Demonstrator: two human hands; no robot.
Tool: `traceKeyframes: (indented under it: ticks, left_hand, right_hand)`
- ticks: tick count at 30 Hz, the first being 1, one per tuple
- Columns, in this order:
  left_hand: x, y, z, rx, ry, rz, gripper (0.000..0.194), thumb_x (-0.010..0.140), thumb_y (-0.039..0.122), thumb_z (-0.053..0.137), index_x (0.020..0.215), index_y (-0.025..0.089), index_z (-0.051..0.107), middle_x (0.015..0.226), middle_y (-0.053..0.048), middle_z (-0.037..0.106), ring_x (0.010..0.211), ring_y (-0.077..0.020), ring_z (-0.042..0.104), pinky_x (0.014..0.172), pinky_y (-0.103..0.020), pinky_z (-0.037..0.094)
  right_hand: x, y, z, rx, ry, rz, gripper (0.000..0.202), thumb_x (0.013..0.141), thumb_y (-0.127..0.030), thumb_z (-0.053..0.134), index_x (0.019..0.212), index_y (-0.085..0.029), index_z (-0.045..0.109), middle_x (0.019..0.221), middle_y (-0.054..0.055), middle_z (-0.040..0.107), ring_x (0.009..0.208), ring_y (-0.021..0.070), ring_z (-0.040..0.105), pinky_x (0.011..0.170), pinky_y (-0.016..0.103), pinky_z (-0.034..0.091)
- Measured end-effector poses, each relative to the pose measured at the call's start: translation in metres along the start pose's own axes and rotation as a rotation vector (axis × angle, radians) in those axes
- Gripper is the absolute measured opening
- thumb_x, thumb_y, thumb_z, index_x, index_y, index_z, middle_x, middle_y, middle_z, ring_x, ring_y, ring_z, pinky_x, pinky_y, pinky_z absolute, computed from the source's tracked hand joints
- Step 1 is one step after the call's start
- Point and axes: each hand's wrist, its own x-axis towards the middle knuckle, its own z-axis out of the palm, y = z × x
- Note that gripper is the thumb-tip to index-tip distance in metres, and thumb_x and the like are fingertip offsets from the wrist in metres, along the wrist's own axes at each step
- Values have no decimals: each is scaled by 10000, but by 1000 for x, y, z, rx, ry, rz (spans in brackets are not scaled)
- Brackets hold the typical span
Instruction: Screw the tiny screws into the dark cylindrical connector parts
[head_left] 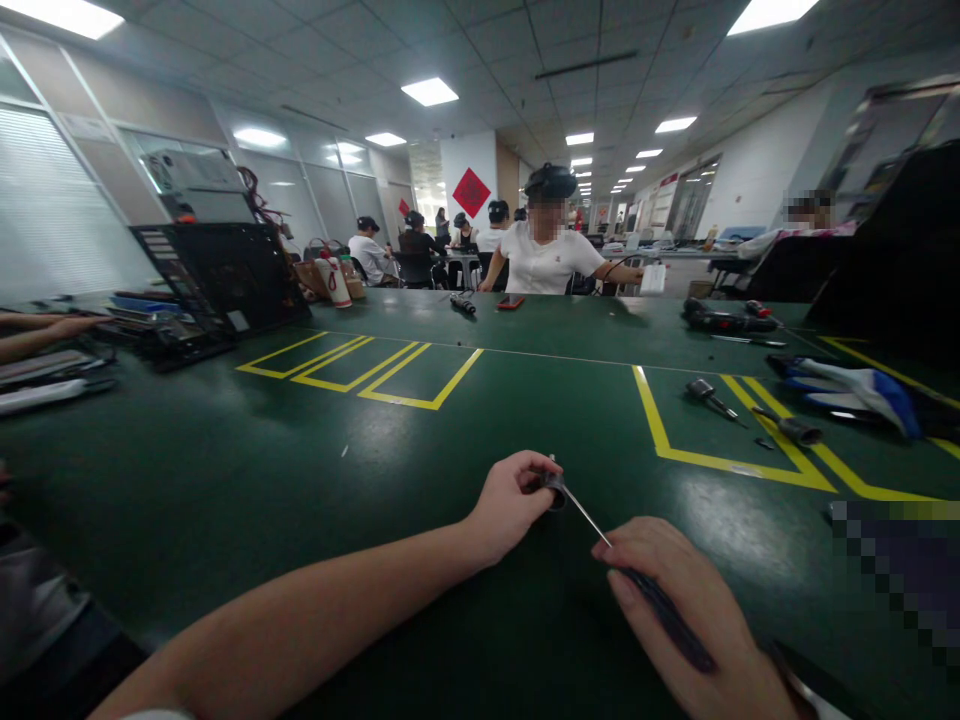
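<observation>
My left hand (510, 505) is closed around a small dark metal cylindrical part (556, 490), its thumb and fingers pinching it just above the green table. My right hand (679, 610) grips the dark handle of a screwdriver (667, 615). The screwdriver's thin bright shaft slants up and left, and its end meets the metal part. Whether the tip sits inside the part or only touches its rim, I cannot tell. The fingers of my left hand hide much of the part.
Yellow tape marks the green table (360, 570). To the right lie a dark metal tool part (709, 397), a second cylindrical part (799, 430), blue and white gloves (862, 390) and a power tool (720, 318). A black metal case (225, 275) stands left. A person (551, 245) sits opposite.
</observation>
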Motion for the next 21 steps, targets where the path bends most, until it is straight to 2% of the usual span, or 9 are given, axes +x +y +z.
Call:
traceKeyframes:
  ticks: [13, 17, 21]
  left_hand:
    - [0, -1, 2, -32, 6, -13, 258, 690, 68, 627, 941, 129, 622, 857, -58, 677, 801, -160, 641, 761, -322, 508]
    - [-1, 0, 3, -8, 4, 8, 294, 673, 52, 643, 954, 137, 635, 916, -68, 678, 864, -177, 643, 801, -335, 508]
    - [-3, 4, 3, -11, -48, 38, 300, 699, 46, 633, 981, 147, 640, 979, -69, 667, 933, -184, 638, 861, -351, 502]
  right_hand:
    - [3, -1, -1, 14, 43, 57, 233, 851, -154, 497, 1060, -247, 544, 947, 48, 656, 900, 190, 633, 774, 327, 538]
    - [9, 8, 1, 23, 107, 195, 162, 867, -212, 499, 1001, -250, 584, 953, 49, 668, 887, 192, 645, 768, 326, 542]
    - [21, 18, -4, 85, 132, 390, 175, 871, -333, 510, 938, -229, 633, 872, 45, 707, 787, 193, 679, 649, 299, 569]
